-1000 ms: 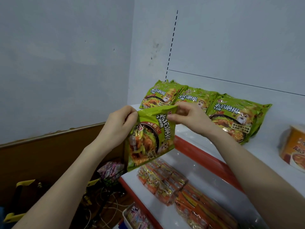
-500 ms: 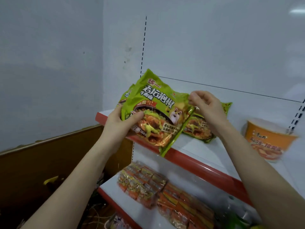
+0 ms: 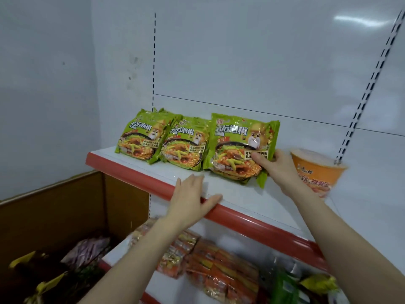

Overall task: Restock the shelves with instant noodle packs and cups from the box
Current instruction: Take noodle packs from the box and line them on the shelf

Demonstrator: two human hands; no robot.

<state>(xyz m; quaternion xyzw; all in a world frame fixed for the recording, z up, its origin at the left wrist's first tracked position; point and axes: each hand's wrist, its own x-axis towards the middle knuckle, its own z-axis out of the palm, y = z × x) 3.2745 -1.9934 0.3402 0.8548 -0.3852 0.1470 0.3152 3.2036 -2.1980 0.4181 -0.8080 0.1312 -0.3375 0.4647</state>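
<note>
Right grip (image 3: 278,170) clamped on green noodle pack (image 3: 236,145), left grip (image 3: 190,194) spread flat on red-edged shelf (image 3: 252,202), pale wall (image 3: 43,84) behind.

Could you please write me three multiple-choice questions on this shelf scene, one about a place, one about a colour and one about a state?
1. Where does the orange cup stand?
A. On the upper shelf, right of the green packs
B. On the lower shelf
C. In the box

2. What colour is the upper shelf's front edge?
A. Blue
B. Red
C. Yellow

3. What is the right hand doing?
A. Hanging idle
B. Lifting the cup
C. Holding the rightmost green pack

Answers: 1 A, the cup stands beside the packs on that shelf; 2 B, the strip along the front is red; 3 C, the hand pinches that pack's lower corner.
</note>
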